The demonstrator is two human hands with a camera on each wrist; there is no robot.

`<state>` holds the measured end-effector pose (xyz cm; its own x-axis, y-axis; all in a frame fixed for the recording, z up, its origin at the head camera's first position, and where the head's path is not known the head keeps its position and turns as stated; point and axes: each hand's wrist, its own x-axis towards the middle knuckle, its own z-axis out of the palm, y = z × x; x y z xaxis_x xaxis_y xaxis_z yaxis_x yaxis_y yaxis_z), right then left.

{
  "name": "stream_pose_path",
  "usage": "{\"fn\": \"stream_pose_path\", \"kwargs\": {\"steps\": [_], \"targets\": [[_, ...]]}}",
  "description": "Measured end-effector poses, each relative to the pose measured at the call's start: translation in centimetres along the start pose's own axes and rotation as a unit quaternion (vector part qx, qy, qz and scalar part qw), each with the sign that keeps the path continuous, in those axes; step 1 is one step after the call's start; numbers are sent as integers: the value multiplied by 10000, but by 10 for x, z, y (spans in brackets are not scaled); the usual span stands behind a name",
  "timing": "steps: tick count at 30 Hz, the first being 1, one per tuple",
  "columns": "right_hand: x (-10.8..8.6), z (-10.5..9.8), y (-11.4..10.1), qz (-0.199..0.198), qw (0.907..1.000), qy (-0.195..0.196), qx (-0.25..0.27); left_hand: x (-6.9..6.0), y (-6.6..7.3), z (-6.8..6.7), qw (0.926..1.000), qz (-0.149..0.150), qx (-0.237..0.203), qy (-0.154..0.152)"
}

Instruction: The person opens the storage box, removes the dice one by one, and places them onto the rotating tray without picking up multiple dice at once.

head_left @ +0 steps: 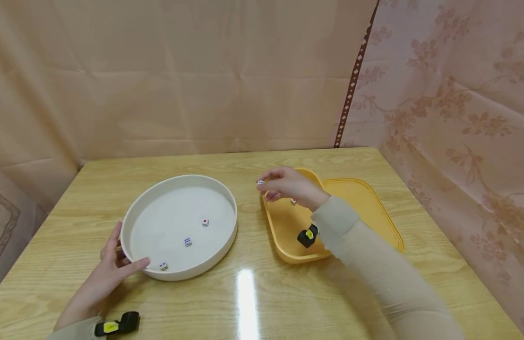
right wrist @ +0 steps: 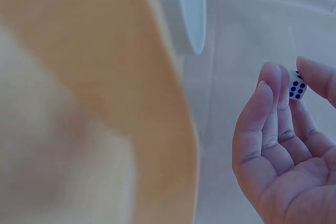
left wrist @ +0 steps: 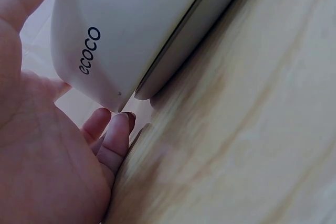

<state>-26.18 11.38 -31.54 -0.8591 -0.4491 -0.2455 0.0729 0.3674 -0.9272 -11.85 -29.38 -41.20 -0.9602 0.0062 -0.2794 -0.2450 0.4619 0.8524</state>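
Your right hand (head_left: 287,186) pinches one die (head_left: 260,182) at the yellow box's (head_left: 273,236) far-left edge, right of the table's (head_left: 202,307) middle. Your left hand (head_left: 113,264) grips the white tray's (head_left: 168,212) near-left rim. Three dice (head_left: 187,242) already lie inside; at least another die (head_left: 293,201) is left in the box.

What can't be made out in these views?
Head: part of the yellow box floor, hidden by the right hand and sleeve; contents there unknown.
Head: pips on the held die, too small to read reliably.
Right wrist: that die's pinched faces, covered by the grip.
Left wrist: inside of the white tray, hidden by its wall.
Left wrist: the left hand's topmost digit, cut off by the top edge.
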Motion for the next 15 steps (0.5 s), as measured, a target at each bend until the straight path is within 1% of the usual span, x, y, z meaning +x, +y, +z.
{"fn": "stream_pose_path", "kwargs": {"steps": [7, 12, 15], "targets": [[2, 18, -17, -164, 9996, -225, -85, 3, -2, -3, 10000, 17, -29, 17], [2, 30, -22, -262, 9991, -335, -42, 6, -2, -5, 10000, -39, -12, 2], [0, 38, -25, -327, 9986, -418, -8, 7, -2, -5, 10000, -17, -20, -22]]}}
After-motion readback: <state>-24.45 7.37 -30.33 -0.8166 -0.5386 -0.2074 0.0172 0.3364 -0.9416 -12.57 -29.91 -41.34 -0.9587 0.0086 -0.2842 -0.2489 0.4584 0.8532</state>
